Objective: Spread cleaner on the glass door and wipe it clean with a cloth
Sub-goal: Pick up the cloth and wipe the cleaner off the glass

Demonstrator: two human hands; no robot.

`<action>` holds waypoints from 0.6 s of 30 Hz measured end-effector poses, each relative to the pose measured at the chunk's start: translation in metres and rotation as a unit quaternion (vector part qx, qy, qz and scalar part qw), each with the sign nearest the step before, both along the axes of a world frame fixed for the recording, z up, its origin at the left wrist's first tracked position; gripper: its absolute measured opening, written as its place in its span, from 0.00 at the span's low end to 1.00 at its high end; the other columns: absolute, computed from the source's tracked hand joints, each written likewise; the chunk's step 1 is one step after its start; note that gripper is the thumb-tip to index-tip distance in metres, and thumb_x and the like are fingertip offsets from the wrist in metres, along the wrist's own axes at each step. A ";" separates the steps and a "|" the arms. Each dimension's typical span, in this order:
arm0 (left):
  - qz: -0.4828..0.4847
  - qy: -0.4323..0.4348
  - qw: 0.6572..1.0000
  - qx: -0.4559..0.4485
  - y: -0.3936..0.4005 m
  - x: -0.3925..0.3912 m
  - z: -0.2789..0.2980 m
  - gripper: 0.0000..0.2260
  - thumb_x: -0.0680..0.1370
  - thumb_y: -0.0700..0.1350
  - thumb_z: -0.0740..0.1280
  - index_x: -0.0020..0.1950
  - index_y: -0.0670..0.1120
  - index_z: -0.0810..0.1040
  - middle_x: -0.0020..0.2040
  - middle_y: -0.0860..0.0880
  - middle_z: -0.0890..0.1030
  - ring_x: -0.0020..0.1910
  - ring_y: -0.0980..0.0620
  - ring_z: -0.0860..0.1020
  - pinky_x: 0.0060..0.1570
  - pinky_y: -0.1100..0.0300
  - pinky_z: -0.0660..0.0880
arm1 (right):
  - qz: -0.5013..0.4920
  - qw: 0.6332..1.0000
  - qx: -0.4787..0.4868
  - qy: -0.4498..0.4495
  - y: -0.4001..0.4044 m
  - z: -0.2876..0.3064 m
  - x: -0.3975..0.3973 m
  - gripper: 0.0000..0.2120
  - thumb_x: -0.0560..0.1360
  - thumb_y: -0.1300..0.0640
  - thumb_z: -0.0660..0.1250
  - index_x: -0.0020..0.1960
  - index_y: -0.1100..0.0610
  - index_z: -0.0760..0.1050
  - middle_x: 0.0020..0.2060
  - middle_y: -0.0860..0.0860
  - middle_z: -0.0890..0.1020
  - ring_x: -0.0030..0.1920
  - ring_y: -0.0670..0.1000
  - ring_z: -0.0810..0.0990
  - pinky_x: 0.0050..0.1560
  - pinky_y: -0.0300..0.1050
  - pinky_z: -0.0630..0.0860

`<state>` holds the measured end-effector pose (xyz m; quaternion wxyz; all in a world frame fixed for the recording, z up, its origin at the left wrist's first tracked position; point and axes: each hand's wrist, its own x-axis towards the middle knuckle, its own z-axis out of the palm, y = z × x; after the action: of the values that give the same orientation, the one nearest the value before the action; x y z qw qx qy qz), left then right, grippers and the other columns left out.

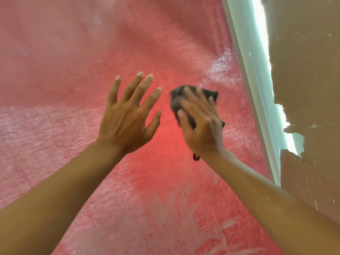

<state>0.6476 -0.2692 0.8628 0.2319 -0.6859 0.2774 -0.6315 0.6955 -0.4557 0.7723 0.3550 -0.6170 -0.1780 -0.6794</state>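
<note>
Left hand [127, 116]: fingers spread, flat toward the glass door [73, 70]; held nothing
Right hand [199, 124]: blurred; grip pressed a dark cloth [176, 100] against streaked glass

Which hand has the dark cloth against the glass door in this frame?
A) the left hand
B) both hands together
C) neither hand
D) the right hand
D: the right hand presses the dark cloth to the glass door, while the left hand is spread with straight fingers and holds nothing.
</note>
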 end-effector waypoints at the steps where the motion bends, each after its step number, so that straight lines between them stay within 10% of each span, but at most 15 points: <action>1: -0.001 0.000 1.000 0.001 -0.004 0.001 0.005 0.25 0.84 0.55 0.57 0.78 0.45 0.72 0.80 0.41 0.67 0.81 0.41 0.62 0.79 0.34 0.53 | -0.019 0.998 -0.055 -0.013 -0.004 -0.008 0.003 0.17 0.84 0.49 0.61 0.69 0.52 0.80 0.74 0.50 0.75 0.79 0.55 0.66 0.79 0.62 0.60; 6: 0.016 0.013 1.000 0.006 -0.011 0.006 0.014 0.26 0.84 0.58 0.55 0.80 0.47 0.68 0.82 0.41 0.63 0.83 0.41 0.59 0.80 0.34 0.50 | -0.007 0.980 0.170 0.101 -0.042 0.042 0.016 0.24 0.85 0.43 0.53 0.79 0.49 0.67 0.80 0.47 0.65 0.82 0.53 0.58 0.81 0.66 0.52; 9: 0.015 0.010 1.000 0.005 -0.008 0.009 0.012 0.26 0.85 0.58 0.56 0.80 0.47 0.69 0.82 0.42 0.64 0.83 0.41 0.58 0.80 0.34 0.50 | -0.018 0.991 0.076 0.109 -0.029 0.037 0.008 0.27 0.85 0.46 0.51 0.83 0.51 0.58 0.83 0.48 0.56 0.83 0.52 0.49 0.82 0.61 0.42; 13: 0.007 0.006 1.000 -0.001 -0.010 0.009 0.012 0.26 0.84 0.57 0.57 0.79 0.47 0.70 0.81 0.42 0.65 0.82 0.41 0.59 0.79 0.34 0.51 | -0.053 0.995 -0.076 0.037 -0.037 0.012 0.010 0.25 0.85 0.49 0.55 0.81 0.51 0.63 0.81 0.48 0.62 0.83 0.53 0.54 0.82 0.61 0.48; 18: 0.007 0.012 1.000 0.000 -0.009 0.008 0.012 0.26 0.84 0.58 0.57 0.79 0.47 0.70 0.81 0.42 0.65 0.82 0.41 0.60 0.79 0.34 0.52 | 0.023 0.986 0.145 0.082 -0.038 0.051 0.020 0.22 0.84 0.40 0.57 0.75 0.45 0.72 0.79 0.43 0.67 0.82 0.50 0.57 0.82 0.62 0.51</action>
<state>0.6556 -0.2787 0.8750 0.2329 -0.6954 0.2752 -0.6216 0.7151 -0.4939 0.8231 0.4699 -0.6085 -0.0620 -0.6364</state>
